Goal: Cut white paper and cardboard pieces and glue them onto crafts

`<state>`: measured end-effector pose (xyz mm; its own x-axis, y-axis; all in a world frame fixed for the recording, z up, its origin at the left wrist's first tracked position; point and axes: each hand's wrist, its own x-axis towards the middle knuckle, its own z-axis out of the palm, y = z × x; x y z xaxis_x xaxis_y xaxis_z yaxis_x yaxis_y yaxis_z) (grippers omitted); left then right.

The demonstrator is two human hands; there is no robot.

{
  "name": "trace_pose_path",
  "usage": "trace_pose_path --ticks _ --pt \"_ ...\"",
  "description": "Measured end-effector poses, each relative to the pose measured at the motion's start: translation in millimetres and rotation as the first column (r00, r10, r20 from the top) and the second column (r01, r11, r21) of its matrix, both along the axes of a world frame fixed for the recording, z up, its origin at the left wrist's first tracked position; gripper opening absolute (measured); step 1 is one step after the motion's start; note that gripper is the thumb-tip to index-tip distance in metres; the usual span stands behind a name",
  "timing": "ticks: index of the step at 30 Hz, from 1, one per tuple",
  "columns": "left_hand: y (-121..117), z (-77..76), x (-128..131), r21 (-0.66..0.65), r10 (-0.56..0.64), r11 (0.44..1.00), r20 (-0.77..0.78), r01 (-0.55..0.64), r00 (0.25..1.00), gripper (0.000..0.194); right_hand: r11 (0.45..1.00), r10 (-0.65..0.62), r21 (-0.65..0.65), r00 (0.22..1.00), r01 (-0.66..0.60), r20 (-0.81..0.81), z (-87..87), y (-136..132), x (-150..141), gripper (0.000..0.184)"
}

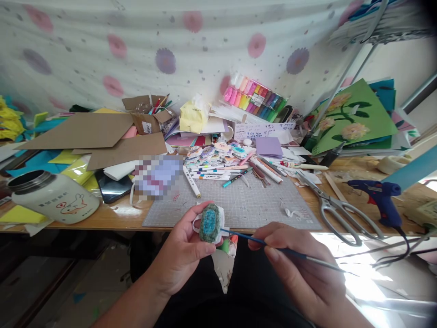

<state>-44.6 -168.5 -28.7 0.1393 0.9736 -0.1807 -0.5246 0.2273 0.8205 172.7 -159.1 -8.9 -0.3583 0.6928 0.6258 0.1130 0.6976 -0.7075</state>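
The left hand (186,250) pinched the blue-green piece (209,222) before the mat (246,207); the right hand (303,259) pinched a stick (244,235), its tip at the piece's white side. The bottle (51,196) bore dark characters, too small to read; handwritten figures crossed the paper (264,131) behind.

A wooden desk (118,216) before a flower-patterned curtain (211,27) holds an open bottle (51,198) at left, cardboard (85,130), a grey cutting mat (252,205) with scattered pens (191,181), scissors (323,198), and a blue glue gun (387,202) at right.
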Motion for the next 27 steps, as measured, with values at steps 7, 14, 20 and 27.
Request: trace_pose_path --ticks 7,14,20,27 --pt "-1 7.5 7 0.015 -0.019 1.0 0.03 0.019 0.999 0.065 0.999 0.015 -0.05 0.997 -0.019 -0.081 -0.8 -3 4 0.026" --pt "0 5.9 7 0.008 0.0 1.0 0.024 0.0 1.0 0.065 1.0 0.006 0.016 1.0 -0.006 0.004 7.0 -6 9 0.024" --pt "-1 5.0 9 0.015 0.103 0.995 -0.016 -0.103 0.995 0.065 0.901 -0.132 0.433 0.971 0.033 0.2 11.3 -9 -4 0.012" --pt "4 4.5 -9 0.019 0.327 0.945 -0.05 -0.326 0.944 0.059 0.913 -0.192 0.373 0.981 0.165 0.036 2.2 -10 1 0.013"
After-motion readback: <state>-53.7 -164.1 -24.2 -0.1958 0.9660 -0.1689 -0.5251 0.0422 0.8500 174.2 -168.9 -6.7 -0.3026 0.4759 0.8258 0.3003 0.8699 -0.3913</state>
